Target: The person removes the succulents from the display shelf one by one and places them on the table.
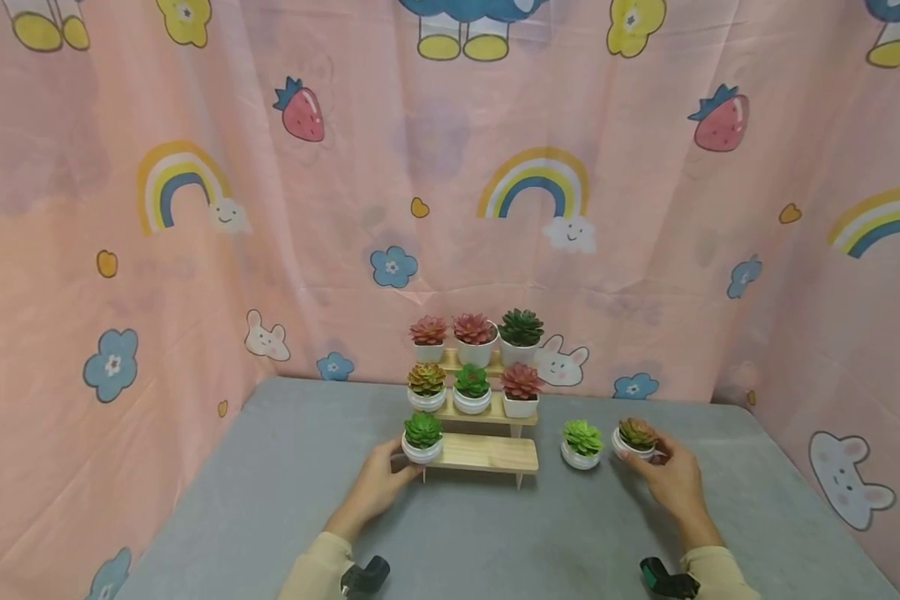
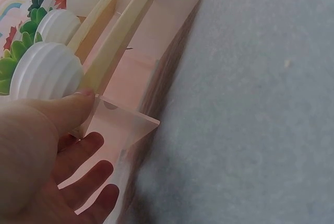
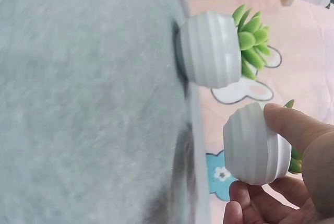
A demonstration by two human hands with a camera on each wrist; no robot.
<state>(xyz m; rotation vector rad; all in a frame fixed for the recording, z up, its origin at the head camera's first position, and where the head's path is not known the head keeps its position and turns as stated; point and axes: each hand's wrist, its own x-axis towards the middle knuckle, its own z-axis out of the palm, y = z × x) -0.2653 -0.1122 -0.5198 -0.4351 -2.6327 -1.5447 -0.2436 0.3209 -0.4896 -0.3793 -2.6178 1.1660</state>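
My right hand (image 1: 673, 479) grips a potted succulent (image 1: 635, 439) with reddish-green leaves, thumb and fingers around its ribbed white pot, which is raised above the table in the right wrist view. Just left of it, a light green potted succulent (image 1: 582, 445) stands on the table. A green potted succulent (image 1: 422, 437) sits at the left end of the bottom step (image 1: 491, 452) of a wooden stand. My left hand (image 1: 382, 479) is beside that pot. In the left wrist view its thumb (image 2: 78, 112) touches the step's end near the pot's base, and the other fingers are loosely spread below.
The middle step (image 1: 450, 412) bears several potted succulents, yellowish, green and red. On the top step (image 1: 450, 360) are two reddish ones and a dark green one. Clear legs (image 2: 125, 122) support the stand. A patterned pink curtain (image 1: 450, 250) hangs behind the grey table (image 1: 270, 492).
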